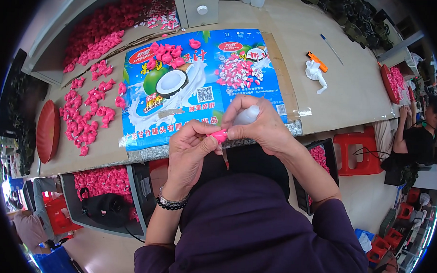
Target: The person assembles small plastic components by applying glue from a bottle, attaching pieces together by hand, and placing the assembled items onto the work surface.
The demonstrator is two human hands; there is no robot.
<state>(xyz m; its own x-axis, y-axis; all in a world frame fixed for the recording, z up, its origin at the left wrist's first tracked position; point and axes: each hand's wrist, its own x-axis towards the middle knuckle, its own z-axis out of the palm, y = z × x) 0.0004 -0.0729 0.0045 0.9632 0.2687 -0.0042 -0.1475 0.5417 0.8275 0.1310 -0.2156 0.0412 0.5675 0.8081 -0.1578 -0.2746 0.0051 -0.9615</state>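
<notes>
Over the near edge of a blue printed cardboard sheet (273, 90), my two hands meet. My left hand (190, 146) is closed, pinching a small glossy pink plastic piece (220, 136) between thumb and fingers. My right hand (267, 127) curls around a small translucent white bottle (247, 115), and its thumb tip presses against the same pink piece. On the sheet beyond lie a heap of small pink-and-white pieces (240, 72) and a cluster of larger pink pieces (167, 55). The fingers partly hide the held piece and the bottle.
Many pink pieces (87, 105) spread across the table at left, beside a red tray (48, 131). An orange-and-white tool (315, 67) and a pen (331, 49) lie at right. Below the table sits a bin of pink pieces (104, 179). A red stool (357, 151) and another person (416, 136) are at right.
</notes>
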